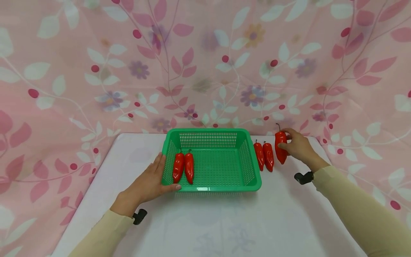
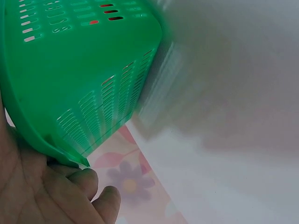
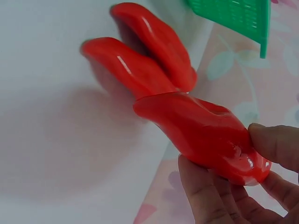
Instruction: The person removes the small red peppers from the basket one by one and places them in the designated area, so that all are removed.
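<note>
My right hand (image 1: 297, 144) pinches a glossy red pepper (image 1: 280, 140) between thumb and fingers, its thin dark stem pointing up in the head view. In the right wrist view the held pepper (image 3: 201, 130) overlaps the ends of two other red peppers (image 3: 121, 65), which lie side by side on the table. At the left of the green plastic basket (image 1: 205, 189), my left hand (image 1: 149, 184) rests with its fingers extended along the side and its thumb over the front rim. Two red peppers (image 1: 178, 167) lie inside the basket at its left end.
A white cloth (image 1: 205, 221) covers the table. Behind it hangs a pink curtain (image 1: 199, 64) with leaves and flowers. The two loose peppers (image 1: 268, 156) lie close beside the basket's right wall, between it and the right hand.
</note>
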`<state>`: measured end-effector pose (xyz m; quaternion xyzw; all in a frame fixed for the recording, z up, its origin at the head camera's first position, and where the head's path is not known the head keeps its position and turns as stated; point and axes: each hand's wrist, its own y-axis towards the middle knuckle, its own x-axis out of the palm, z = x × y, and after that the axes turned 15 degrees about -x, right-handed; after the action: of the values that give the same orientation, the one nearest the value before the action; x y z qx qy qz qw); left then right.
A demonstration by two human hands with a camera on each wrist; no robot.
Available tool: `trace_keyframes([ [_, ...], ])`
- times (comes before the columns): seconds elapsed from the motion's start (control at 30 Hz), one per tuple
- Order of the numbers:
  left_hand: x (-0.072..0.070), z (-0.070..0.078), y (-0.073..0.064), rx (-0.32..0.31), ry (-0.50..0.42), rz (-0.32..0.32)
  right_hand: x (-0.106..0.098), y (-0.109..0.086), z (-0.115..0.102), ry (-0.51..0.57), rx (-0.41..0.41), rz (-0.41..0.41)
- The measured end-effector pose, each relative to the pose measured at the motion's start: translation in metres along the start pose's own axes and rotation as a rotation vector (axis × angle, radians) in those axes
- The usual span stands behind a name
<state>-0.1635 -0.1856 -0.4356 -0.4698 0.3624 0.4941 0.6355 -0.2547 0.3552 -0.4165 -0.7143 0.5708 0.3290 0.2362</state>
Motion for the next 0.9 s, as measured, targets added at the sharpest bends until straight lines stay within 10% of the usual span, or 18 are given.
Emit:
trace_keyframes([
  [0.9, 0.002, 0.0, 0.001, -0.006, -0.003, 0.001, 0.02, 0.003, 0.037, 0.028, 0.101, -0.053],
])
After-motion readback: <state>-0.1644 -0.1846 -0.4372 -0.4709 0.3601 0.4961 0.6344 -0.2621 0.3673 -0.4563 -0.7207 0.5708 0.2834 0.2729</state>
